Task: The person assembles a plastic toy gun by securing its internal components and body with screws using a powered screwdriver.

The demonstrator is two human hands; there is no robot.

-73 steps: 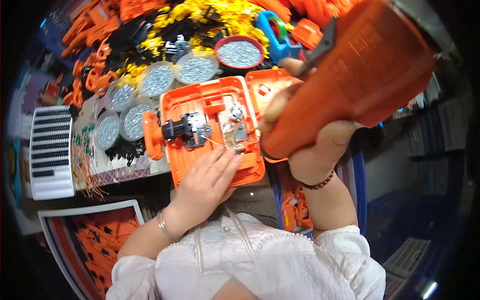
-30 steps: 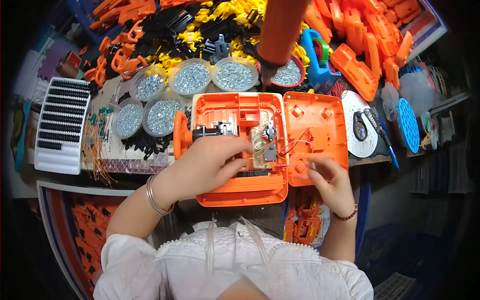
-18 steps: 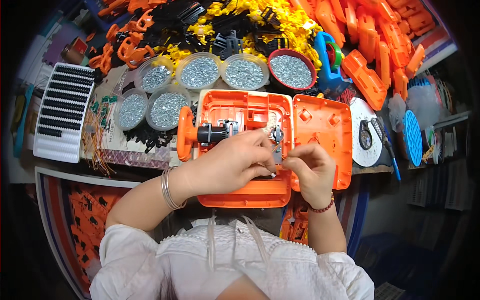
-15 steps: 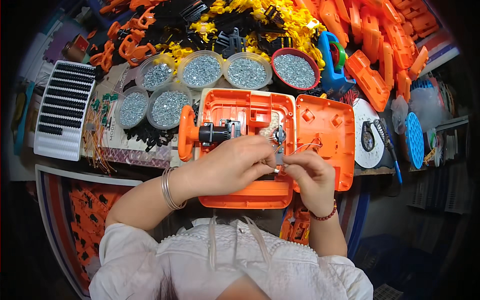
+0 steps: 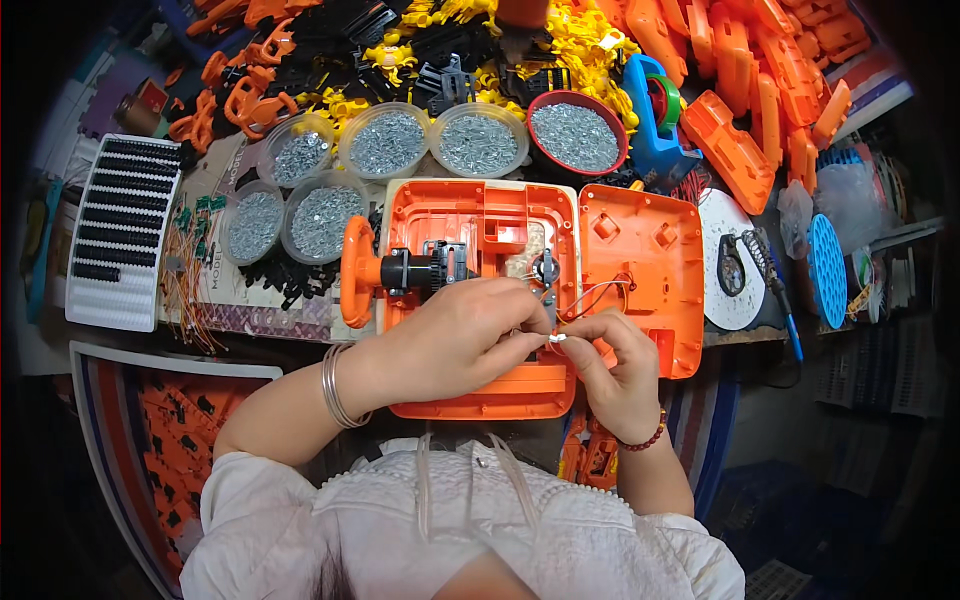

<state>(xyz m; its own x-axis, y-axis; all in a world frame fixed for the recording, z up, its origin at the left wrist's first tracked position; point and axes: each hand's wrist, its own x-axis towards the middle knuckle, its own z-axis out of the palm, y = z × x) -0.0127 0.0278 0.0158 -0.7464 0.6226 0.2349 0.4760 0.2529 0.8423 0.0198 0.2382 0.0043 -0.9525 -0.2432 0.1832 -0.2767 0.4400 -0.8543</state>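
Note:
Over the near part of an open orange plastic housing (image 5: 455, 198), my two hands meet at a small white wire connector (image 5: 557, 338). The fingers of my left hand (image 5: 480, 325) are pinched at its left side, and those of my right hand (image 5: 618, 362) pinch its right side. Thin wires (image 5: 590, 294) run from near my fingers to the orange cover (image 5: 655, 270) lying at the right. Inside the housing sit a black cylindrical part (image 5: 408, 270) and a grey-black mechanism (image 5: 545, 268). An orange handle loop (image 5: 356, 272) sticks out at the left.
Tubs of screws (image 5: 388, 143) and a red bowl of screws (image 5: 575, 135) stand behind the housing. A soldering iron (image 5: 786, 325) lies at the right by a white disc (image 5: 728, 285). A white rack of black parts (image 5: 128, 230) stands left. Orange shells (image 5: 745, 150) pile at back right.
My hands stay close together, and the white connector now shows more plainly between the fingertips. The whole view has shifted slightly. A dark reddish-brown shape has come in at the top edge.

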